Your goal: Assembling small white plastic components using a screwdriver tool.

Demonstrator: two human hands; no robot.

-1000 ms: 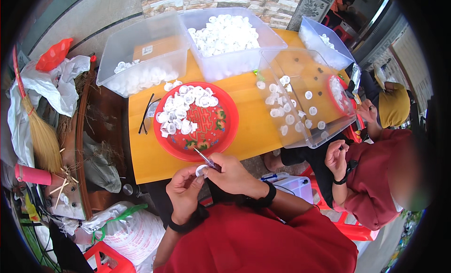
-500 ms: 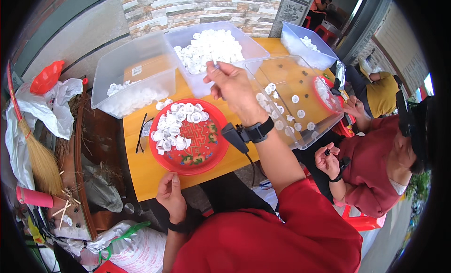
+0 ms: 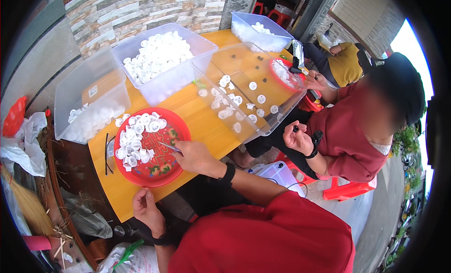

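Observation:
My right hand [image 3: 196, 159] is closed on slim metal tweezers [image 3: 170, 147], their tips pointing left over a round red tray [image 3: 159, 179] with a printed pattern. Small white plastic parts [image 3: 133, 138] are heaped along the tray's left and far side. The tips stand over the bare patterned middle; whether they touch it I cannot tell. Close to the tray's near rim is my left hand [image 3: 148, 214], thumb and fingertips pinched together. Anything between those fingertips is too small to make out.
Behind the tray stand a clear bin [image 3: 66, 104] and a fuller bin [image 3: 162, 89] of white parts. A transparent tray [image 3: 275, 132] lies to the right, with loose white discs around it. A co-worker [image 3: 350, 132] sits at right, fingers on a small black piece [image 3: 296, 129].
My right hand has come down from beside the full bin to the red tray, bringing the tweezers over it. The whole view has swung right; my left hand stays pinched by the rim.

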